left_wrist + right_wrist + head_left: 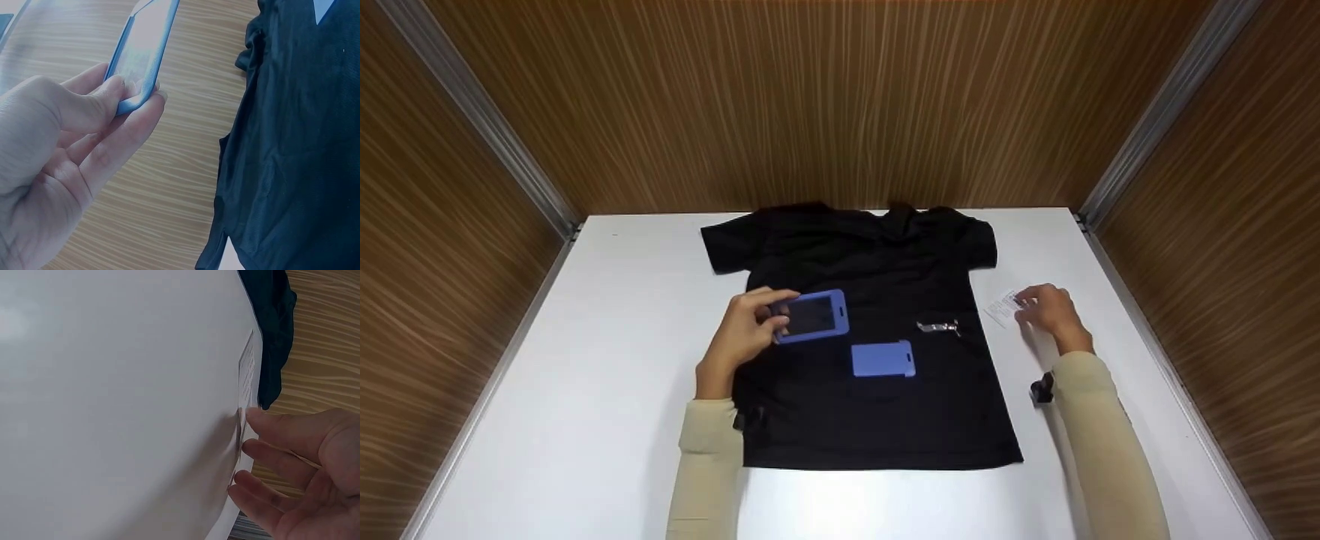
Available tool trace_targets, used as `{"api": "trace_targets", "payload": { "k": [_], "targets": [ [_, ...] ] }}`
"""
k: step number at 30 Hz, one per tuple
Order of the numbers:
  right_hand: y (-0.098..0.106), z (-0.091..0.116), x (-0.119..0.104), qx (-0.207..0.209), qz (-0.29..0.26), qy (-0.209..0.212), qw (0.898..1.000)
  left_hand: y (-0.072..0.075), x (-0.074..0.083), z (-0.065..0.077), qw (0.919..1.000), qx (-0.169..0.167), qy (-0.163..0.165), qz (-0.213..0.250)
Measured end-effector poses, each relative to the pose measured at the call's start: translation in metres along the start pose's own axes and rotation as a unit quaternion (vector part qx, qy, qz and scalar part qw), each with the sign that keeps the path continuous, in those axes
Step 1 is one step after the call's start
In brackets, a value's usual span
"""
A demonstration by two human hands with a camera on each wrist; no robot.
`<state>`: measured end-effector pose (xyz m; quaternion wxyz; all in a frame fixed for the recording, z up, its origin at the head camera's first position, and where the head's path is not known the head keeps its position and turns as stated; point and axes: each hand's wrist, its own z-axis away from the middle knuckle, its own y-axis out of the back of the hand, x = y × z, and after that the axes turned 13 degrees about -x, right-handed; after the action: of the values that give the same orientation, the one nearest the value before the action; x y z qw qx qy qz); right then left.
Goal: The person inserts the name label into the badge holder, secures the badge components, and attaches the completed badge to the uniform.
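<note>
My left hand (742, 330) pinches a blue badge holder frame (842, 315) with a clear window, raised over the left side of a black T-shirt (877, 427). In the left wrist view the thumb and fingers grip the frame's (153, 73) lower end. Right of the shirt, my right hand (1051, 311) reaches down to a white printed card (1001, 309) on the table. In the right wrist view its fingertips are at the card's (246, 374) near edge, thumb and fingers apart. A flat blue badge piece (880, 360) and a silver metal clip (938, 327) lie on the shirt.
The white table (607, 360) carries the spread shirt across its middle. Wood-grain panels stand behind (840, 97) and at both sides, with grey metal rails along the corners. A small black device is strapped at each wrist.
</note>
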<state>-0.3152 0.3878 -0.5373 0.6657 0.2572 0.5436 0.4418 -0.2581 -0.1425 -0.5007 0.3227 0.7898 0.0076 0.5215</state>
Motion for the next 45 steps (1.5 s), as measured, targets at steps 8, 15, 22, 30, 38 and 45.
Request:
{"api": "trace_targets", "payload": {
  "k": [8, 15, 22, 30, 38, 45],
  "targets": [
    [0.0, -0.007, -0.004, 0.03, -0.01, 0.005, 0.999, 0.0, -0.001, 0.001, 1.0, 0.008, -0.003, -0.005],
    [-0.003, -0.014, -0.007, 0.042, 0.012, -0.004, 0.999, 0.0, -0.002, 0.001, 0.9999, 0.007, 0.0, -0.014],
    [-0.003, -0.016, -0.005, 0.022, 0.012, -0.018, 1.0, 0.0, -0.001, 0.002, 0.9998, 0.008, 0.005, -0.017],
    [-0.002, -0.015, -0.01, 0.001, 0.004, -0.028, 1.0, 0.0, -0.001, 0.002, 0.9999, 0.006, 0.001, -0.012],
    [0.001, -0.015, -0.012, -0.019, 0.001, -0.056, 0.998, 0.0, -0.002, 0.001, 0.9998, 0.006, -0.006, -0.016],
    [0.0, -0.017, -0.009, -0.025, -0.003, -0.058, 0.998, -0.001, -0.003, 0.0, 0.9998, 0.006, -0.008, -0.016]
  ]
}}
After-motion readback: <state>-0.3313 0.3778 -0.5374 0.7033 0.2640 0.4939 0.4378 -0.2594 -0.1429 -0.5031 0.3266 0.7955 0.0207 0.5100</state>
